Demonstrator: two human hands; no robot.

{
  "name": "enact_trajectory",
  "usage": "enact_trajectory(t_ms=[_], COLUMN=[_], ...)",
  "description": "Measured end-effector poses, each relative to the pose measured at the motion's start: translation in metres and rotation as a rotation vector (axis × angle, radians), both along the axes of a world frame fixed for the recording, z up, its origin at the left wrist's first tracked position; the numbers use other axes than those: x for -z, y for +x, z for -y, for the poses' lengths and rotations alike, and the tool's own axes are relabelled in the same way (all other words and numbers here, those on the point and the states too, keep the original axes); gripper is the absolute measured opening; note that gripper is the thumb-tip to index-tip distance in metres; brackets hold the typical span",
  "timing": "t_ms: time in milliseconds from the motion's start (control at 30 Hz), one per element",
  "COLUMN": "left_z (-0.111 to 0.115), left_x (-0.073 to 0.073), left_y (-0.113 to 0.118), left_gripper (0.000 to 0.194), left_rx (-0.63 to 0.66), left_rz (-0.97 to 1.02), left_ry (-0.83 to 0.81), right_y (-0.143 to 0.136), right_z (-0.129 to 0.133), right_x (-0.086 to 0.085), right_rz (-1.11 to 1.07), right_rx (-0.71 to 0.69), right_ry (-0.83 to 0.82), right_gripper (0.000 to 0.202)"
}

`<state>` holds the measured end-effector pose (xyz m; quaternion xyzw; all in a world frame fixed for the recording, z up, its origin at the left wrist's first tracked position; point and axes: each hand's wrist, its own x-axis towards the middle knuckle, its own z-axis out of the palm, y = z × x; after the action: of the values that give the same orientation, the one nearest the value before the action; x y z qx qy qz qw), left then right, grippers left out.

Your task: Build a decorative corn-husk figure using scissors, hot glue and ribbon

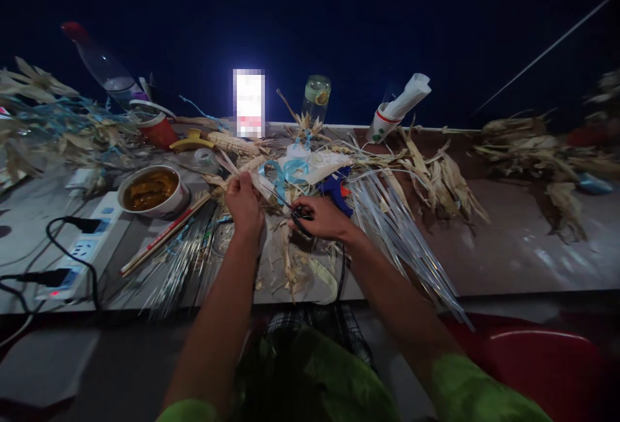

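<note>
My left hand (245,205) pinches a pale strip of corn husk (227,165) near the middle of the table. Close by on the right, my right hand (320,215) is wrapped round dark-handled scissors (303,214). Their blades point left, towards the husk at my left fingers. Blue ribbon (279,175) curls just beyond my hands. Behind my left hand lies a corn cob (232,144). A dark blue tool (336,188) with an orange part sits beyond my right hand. Husk scraps (290,267) are scattered between my forearms.
Metal wires (186,260) and clear sticks (407,234) flank my arms. On the left are a bowl of brown liquid (154,190), a power strip (84,247) with cords and a bottle (106,70). Behind stand a jar (317,95) and a paper cup (382,123); husks (440,179) lie right.
</note>
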<state>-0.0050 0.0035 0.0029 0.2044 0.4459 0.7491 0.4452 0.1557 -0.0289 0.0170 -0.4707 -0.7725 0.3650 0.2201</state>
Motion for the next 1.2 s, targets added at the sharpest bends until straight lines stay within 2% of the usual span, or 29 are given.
enact_trajectory(t_ms=[300,600,967,1200], left_z=[0.0003,0.0032,0.0045,0.0021], left_x=[0.0011,-0.0046,-0.0085,-0.0047], left_y=[0.0008,0.0032,0.0033,0.0027], left_gripper=[0.033,0.032,0.033,0.031], left_rx=[0.037,0.099,0.098,0.098], left_rz=[0.025,0.066,0.085,0.106], left_ry=[0.012,0.01,0.013,0.026], right_y=[-0.0011,-0.0013,0.0014,0.0038], right_z=[-0.0004,-0.002,-0.0043,-0.0056], right_x=[0.0023,0.0047,0.0038,0.0034], right_rz=[0.01,-0.036,-0.088,-0.077], right_rx=[0.031,0.043,0.016,0.025], right_ry=[0.046,0.019,0.0,0.005], right_gripper=[0.037,0.036,0.037,0.035])
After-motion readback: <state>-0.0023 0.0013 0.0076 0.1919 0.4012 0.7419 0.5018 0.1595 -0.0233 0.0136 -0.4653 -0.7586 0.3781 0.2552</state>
